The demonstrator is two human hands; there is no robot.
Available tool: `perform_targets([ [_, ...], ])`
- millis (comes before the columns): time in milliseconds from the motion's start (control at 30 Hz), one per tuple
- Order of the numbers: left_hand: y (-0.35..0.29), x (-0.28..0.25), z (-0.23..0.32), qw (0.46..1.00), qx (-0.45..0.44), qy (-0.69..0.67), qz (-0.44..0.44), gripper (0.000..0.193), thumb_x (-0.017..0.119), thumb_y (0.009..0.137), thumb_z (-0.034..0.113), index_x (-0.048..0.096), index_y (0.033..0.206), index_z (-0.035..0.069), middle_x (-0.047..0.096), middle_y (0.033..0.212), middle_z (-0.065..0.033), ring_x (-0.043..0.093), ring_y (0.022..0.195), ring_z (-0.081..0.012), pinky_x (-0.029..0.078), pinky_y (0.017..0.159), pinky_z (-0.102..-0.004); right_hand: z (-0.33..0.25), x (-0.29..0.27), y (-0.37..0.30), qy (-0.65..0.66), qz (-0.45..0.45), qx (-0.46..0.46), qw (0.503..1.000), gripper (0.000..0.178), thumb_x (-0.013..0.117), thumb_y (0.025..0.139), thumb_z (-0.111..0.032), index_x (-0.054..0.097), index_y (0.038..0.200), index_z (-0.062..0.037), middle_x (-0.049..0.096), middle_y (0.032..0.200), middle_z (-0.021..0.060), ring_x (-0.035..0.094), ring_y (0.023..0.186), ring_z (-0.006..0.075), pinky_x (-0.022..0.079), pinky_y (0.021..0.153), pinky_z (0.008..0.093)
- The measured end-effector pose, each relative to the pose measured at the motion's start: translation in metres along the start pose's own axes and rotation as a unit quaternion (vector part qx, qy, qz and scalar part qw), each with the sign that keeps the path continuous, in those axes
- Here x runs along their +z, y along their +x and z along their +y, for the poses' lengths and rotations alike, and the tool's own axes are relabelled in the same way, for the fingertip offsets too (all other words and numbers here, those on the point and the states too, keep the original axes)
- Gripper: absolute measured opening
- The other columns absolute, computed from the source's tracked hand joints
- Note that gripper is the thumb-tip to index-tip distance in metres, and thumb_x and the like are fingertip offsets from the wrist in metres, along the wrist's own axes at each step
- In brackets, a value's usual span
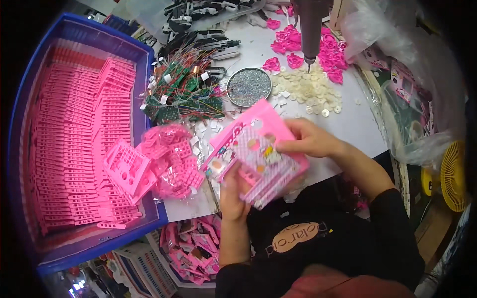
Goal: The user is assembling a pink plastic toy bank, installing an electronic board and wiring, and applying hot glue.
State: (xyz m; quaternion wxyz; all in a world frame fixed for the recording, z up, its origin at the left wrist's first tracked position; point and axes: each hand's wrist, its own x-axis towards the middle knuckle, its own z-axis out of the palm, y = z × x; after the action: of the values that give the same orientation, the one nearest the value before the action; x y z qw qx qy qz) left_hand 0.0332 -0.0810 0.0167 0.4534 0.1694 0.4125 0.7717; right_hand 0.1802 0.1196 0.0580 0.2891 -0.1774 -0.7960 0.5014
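Note:
Both my hands hold pink plastic casing panels over the table's near edge. A plain pink panel (pixel 271 119) lies behind a printed panel (pixel 243 144) with round holes and cartoon figures. My left hand (pixel 232 196) grips the near left side, its thumb on the printed face. Closed over the far right edge, my right hand (pixel 313 140) presses its fingers on the panels. The near end of the panels is blurred, and I cannot tell how many pieces there are.
A blue crate (pixel 99 251) holds stacked pink panels at left. Wired circuit boards (pixel 184 94), bagged pink parts (pixel 171 159), a screw dish (pixel 249 87), white discs (pixel 308 92) and pink parts (pixel 288 39) cover the table. An electric screwdriver (pixel 311 30) hangs above. A yellow fan (pixel 453 176) stands right.

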Motion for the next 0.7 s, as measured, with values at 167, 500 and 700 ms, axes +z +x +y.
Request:
perform_targets([
  [167, 0.019, 0.023, -0.009, 0.906, 0.243, 0.278, 0.206, 0.063, 0.057, 0.096, -0.002, 0.029, 0.153, -0.002, 0.047, 0.134, -0.0117, 0.055, 0.096, -0.0132, 0.046, 0.086, -0.0289, 0.002, 0.030, -0.012, 0.180, -0.064, 0.097, 0.977, 0.039, 0.069, 0.094, -0.024, 0.061, 0.123, 0.0001, 0.069, 0.101, 0.0103, 0.065, 0.086, 0.0165, 0.052, 0.079, 0.0319],
  [500, 0.006, 0.023, 0.008, 0.855, 0.200, 0.464, 0.115, 0.087, 0.074, 0.081, 0.008, 0.030, 0.157, 0.002, 0.041, 0.129, -0.0110, 0.049, 0.100, -0.0163, 0.047, 0.089, -0.0308, 0.002, 0.033, -0.017, 0.253, -0.030, 0.049, 0.966, 0.054, 0.063, 0.097, -0.043, 0.055, 0.127, 0.0018, 0.056, 0.103, 0.0159, 0.059, 0.096, 0.0261, 0.047, 0.085, 0.0358],
  [700, 0.001, 0.022, -0.010, 0.855, 0.185, 0.477, 0.087, 0.089, 0.075, 0.079, 0.008, 0.031, 0.156, 0.003, 0.035, 0.126, -0.0116, 0.048, 0.114, -0.0228, 0.044, 0.098, -0.0328, 0.006, 0.026, -0.025, 0.151, -0.113, 0.026, 0.982, 0.072, 0.068, 0.095, -0.036, 0.037, 0.147, 0.0042, 0.065, 0.124, 0.0159, 0.065, 0.106, 0.0198, 0.051, 0.091, 0.0343],
])
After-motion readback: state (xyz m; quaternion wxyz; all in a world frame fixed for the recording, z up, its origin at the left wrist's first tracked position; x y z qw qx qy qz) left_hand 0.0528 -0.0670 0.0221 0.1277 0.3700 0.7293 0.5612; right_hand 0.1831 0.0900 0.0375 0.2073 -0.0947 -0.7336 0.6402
